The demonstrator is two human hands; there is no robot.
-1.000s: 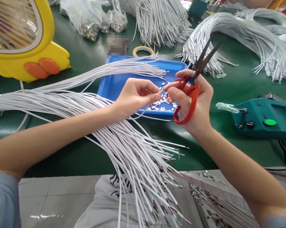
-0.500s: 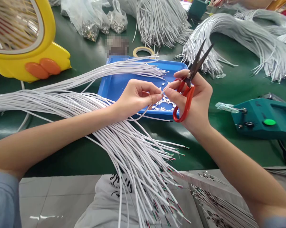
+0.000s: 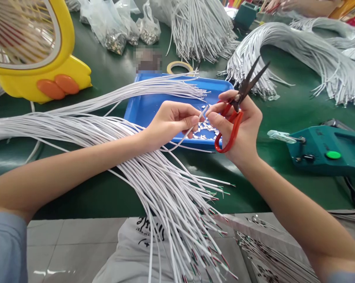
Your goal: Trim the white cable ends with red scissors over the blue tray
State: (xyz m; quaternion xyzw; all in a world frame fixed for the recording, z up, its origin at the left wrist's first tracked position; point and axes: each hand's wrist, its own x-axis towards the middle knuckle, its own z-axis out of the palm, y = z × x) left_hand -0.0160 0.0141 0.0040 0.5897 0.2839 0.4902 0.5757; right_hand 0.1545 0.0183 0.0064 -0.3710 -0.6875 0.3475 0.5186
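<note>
Between thumb and fingers, my left hand pinches a white cable near its end, over the front of a blue tray. My right hand holds red-handled scissors, their dark blades pointing up and away, slightly parted. Its thumb and index fingertip sit close to the cable's end, a small gap from my left fingertips. White scraps lie in the tray below. A large bundle of white cables passes under my left forearm, its ends showing red and green wires. A smaller bundle rests across the tray.
A yellow fan stands at the left. Behind the tray are a tape roll and bags of metal parts. More cable bundles lie at the back right. A green device sits right. Another person's hands show at the top.
My right fingertips have moved slightly apart from my left ones, showing more of the cable's end. The view has shifted a little, and another person's hands now show at the top.
</note>
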